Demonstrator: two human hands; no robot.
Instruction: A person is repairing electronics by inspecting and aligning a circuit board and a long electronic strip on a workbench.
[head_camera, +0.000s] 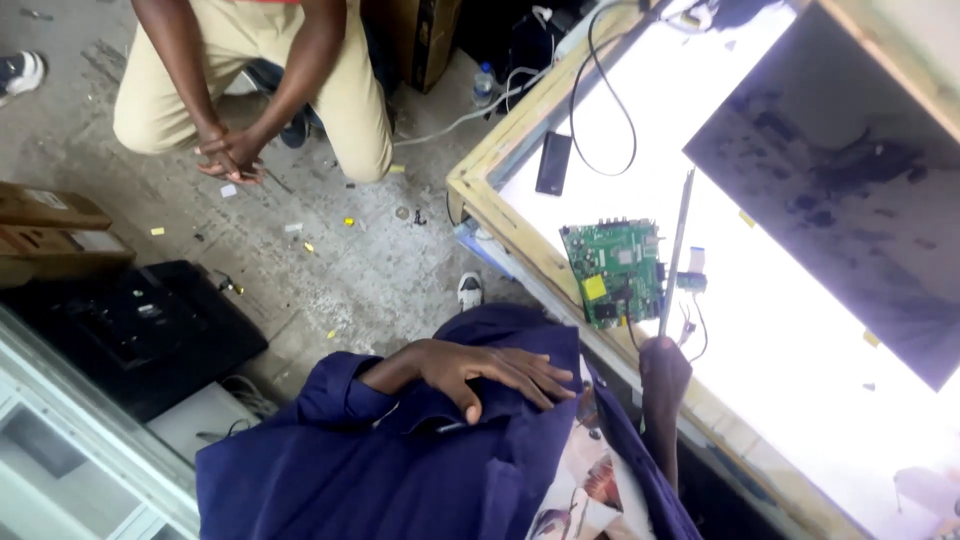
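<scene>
Draped in our blue jacket (400, 460), we rest our left hand (490, 372) flat on our chest, fingers spread and empty, while our right hand (664, 362) pinches a thin metal rod (677, 250) upright over the lit panel (800, 340). Just beside its lower end lies the green circuit board (614, 270), cables attached. Work looks barely under way. A dark sheet (850, 190) covers the panel's far part; a phone (553, 162) lies near the wooden frame (500, 215). Another person (250, 80) crouches nearby, hands clasped.
</scene>
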